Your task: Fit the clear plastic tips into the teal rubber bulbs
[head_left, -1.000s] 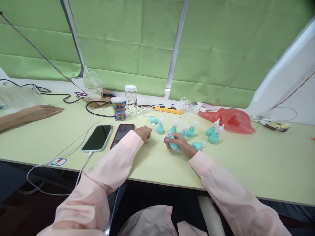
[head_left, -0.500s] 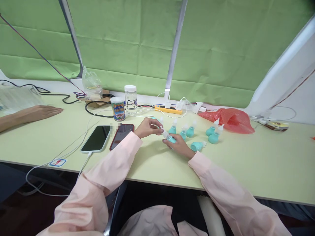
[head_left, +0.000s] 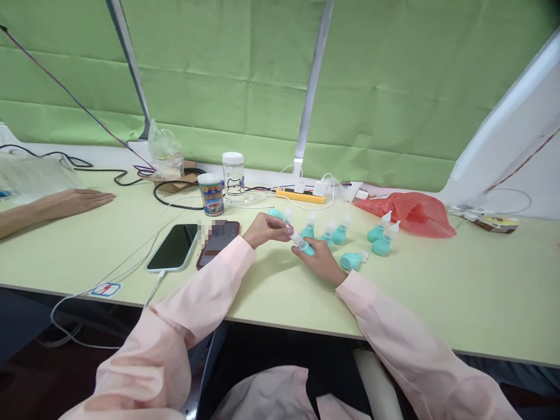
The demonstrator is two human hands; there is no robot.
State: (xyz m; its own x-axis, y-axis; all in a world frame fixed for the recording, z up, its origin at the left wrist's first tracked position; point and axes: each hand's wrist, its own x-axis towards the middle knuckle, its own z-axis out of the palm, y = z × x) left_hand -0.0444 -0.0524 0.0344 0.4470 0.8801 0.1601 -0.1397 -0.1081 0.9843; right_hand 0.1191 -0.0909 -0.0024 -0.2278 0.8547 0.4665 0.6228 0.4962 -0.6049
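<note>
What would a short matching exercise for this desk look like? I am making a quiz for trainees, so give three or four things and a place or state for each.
Things:
1. teal bulb
2. red plastic bag
3. white phone
4. glass jar

Places or states:
A. lying screen up with a white cable plugged in
B. held between both hands
C. standing upright with a white lid, behind the printed can
D. crumpled on the table, right of the standing bulbs

Pairs: 1-B, 2-D, 3-A, 4-C
</note>
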